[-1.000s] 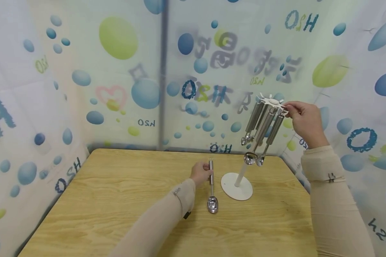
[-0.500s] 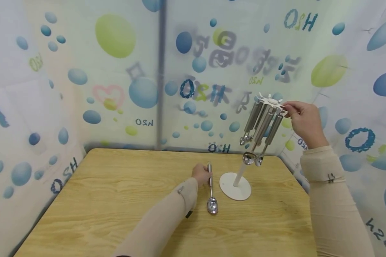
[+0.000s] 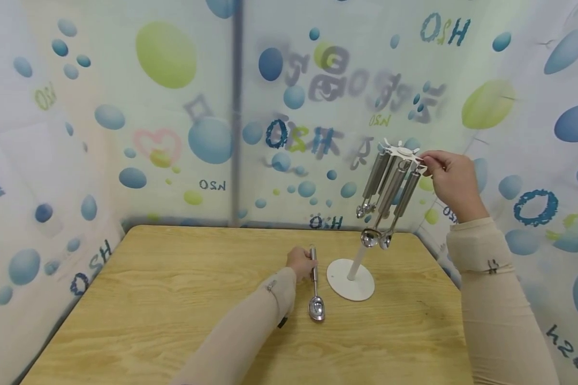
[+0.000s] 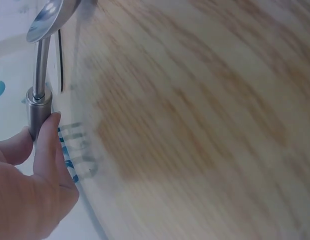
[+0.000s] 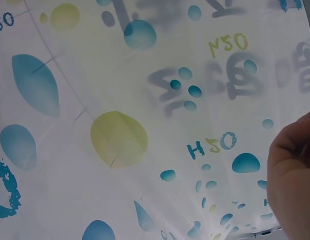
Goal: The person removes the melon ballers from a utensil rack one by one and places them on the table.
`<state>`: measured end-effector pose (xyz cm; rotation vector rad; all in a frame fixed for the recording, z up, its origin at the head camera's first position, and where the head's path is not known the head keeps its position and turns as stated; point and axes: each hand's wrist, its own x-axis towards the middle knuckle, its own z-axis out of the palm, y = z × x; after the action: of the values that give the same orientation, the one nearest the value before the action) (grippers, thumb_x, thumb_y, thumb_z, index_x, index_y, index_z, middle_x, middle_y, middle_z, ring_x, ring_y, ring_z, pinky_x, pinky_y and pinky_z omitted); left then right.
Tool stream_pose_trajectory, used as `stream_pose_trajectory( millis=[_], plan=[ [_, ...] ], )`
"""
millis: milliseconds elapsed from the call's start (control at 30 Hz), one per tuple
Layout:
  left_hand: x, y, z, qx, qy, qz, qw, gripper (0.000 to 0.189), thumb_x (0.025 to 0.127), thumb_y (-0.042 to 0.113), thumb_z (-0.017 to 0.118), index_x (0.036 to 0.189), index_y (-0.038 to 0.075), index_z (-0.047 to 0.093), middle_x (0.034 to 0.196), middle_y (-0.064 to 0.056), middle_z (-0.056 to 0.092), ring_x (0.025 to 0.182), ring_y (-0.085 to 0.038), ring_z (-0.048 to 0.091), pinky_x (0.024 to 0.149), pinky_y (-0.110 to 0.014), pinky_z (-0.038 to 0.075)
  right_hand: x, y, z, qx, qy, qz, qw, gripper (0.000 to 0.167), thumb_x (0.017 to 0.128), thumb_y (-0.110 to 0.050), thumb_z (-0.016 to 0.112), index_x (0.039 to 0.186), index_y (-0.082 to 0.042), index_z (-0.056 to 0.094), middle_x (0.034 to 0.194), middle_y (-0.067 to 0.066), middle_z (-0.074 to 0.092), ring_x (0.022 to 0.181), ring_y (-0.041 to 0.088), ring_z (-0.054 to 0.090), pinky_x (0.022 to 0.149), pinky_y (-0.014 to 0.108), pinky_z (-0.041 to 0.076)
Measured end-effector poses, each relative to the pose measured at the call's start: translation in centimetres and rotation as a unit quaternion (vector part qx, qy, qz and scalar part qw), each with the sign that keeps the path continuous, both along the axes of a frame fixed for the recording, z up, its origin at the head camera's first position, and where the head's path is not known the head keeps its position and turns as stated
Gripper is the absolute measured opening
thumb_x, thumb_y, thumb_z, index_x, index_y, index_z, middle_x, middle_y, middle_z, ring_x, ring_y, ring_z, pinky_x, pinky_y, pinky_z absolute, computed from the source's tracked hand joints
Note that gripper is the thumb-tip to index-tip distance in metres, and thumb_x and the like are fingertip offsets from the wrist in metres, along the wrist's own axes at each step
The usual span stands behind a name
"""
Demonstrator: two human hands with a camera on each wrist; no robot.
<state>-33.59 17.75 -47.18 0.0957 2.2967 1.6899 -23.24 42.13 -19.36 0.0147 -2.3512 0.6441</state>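
Note:
My left hand [image 3: 299,263] pinches the thick handle of a shiny metal scoop [image 3: 316,309], its deep bowl pointing toward me over the wooden table. In the left wrist view the thumb and fingers [image 4: 47,145] grip that handle below the thin stem. To the right stands a white rack [image 3: 350,279] with a round base, a post and a notched top. Several metal spoons [image 3: 390,192] with thick handles hang from it, their bowls of different sizes. With thumb and fingertips, my right hand [image 3: 453,179] pinches the edge of the rack's top; the right wrist view shows only part of this hand [image 5: 295,175].
The wooden table [image 3: 173,299] reaches to a fabric wall [image 3: 173,160] printed with blue and green drops, close behind its back edge. More of this printed cloth stands along the left and right sides.
The left hand and the scoop have shifted slightly toward me. My right hand keeps its pinch on the rack's top. The view has turned slightly to the right.

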Motion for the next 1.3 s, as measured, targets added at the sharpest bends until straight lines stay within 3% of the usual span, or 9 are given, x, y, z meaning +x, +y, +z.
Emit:
stream_pose_trajectory(
  millis=[333,500,667,900,1000,1100,1233,1300],
  plan=[
    [0.1,-0.4,-0.7,-0.104,0.027,0.001,0.9942,0.017,0.088,0.001,0.077,0.097,-0.005,0.063,0.08,-0.012,0.062,0.066,-0.021,0.066,0.055,-0.027,0.058,0.2,-0.4,-0.1,-0.008,-0.008,-0.002,0.9999,0.029,0.107,-0.019,0.054,0.116,0.002,0.073,0.096,0.016,0.071,0.074,0.004,0.056,0.055,0.018,0.041],
    [-0.2,-0.6,-1.0,-0.115,0.032,-0.002,0.9929,0.017,0.09,0.003,0.076,0.097,-0.003,0.062,0.081,-0.012,0.062,0.067,-0.021,0.066,0.055,-0.026,0.058,0.3,-0.4,0.0,-0.005,-0.01,0.001,0.9999,0.031,0.107,-0.021,0.054,0.118,0.001,0.072,0.1,0.02,0.071,0.074,0.001,0.055,0.054,0.019,0.04],
    [-0.4,-0.7,-1.2,-0.108,0.012,-0.005,0.994,0.017,0.091,0.006,0.076,0.095,-0.001,0.061,0.082,-0.012,0.062,0.068,-0.022,0.068,0.056,-0.027,0.059,0.2,-0.4,0.2,-0.006,-0.013,0.003,0.9999,0.032,0.107,-0.022,0.054,0.118,0.001,0.073,0.097,0.016,0.071,0.072,-0.004,0.053,0.053,0.02,0.04],
    [-0.7,-1.4,-0.6,-0.092,-0.005,-0.014,0.9957,0.017,0.092,0.007,0.074,0.082,0.002,0.061,0.074,-0.01,0.062,0.061,-0.019,0.064,0.052,-0.026,0.056,0.0,-0.3,0.2,-0.004,-0.015,0.004,0.9999,0.031,0.107,-0.021,0.054,0.119,0.002,0.072,0.103,0.021,0.072,0.073,-0.003,0.054,0.055,0.017,0.041],
    [-0.8,-1.8,0.3,-0.111,0.034,-0.038,0.9925,0.026,0.096,0.011,0.069,0.074,0.0,0.059,0.07,-0.013,0.063,0.057,-0.021,0.061,0.052,-0.03,0.056,0.0,-0.3,0.3,-0.003,-0.009,0.006,0.9999,0.031,0.107,-0.021,0.054,0.118,0.002,0.072,0.103,0.024,0.072,0.071,-0.006,0.053,0.055,0.015,0.041],
    [-0.8,-2.0,1.7,-0.135,0.101,-0.057,0.984,0.022,0.098,0.016,0.067,0.087,-0.003,0.068,0.085,-0.014,0.07,0.07,-0.023,0.066,0.066,-0.036,0.059,0.0,-0.2,0.3,-0.001,-0.005,0.008,1.0,0.031,0.107,-0.02,0.055,0.118,0.003,0.072,0.103,0.024,0.072,0.07,-0.008,0.053,0.055,0.015,0.041],
    [-0.2,-1.5,4.8,-0.113,0.169,-0.069,0.9767,0.025,0.099,0.017,0.066,0.117,0.0,0.069,0.112,-0.014,0.07,0.099,-0.026,0.067,0.087,-0.04,0.057,0.1,0.0,0.3,0.001,-0.009,0.006,0.9999,0.032,0.107,-0.022,0.054,0.119,0.002,0.072,0.103,0.024,0.071,0.071,-0.006,0.054,0.053,0.017,0.041],
    [0.5,-1.0,6.7,-0.094,0.199,-0.077,0.9724,0.024,0.1,0.017,0.064,0.119,0.0,0.068,0.113,-0.013,0.069,0.102,-0.026,0.066,0.088,-0.038,0.057,0.2,0.0,0.3,0.002,-0.013,0.003,0.9999,0.033,0.108,-0.022,0.052,0.12,0.002,0.071,0.104,0.025,0.071,0.072,-0.005,0.054,0.054,0.017,0.042]
  ],
)
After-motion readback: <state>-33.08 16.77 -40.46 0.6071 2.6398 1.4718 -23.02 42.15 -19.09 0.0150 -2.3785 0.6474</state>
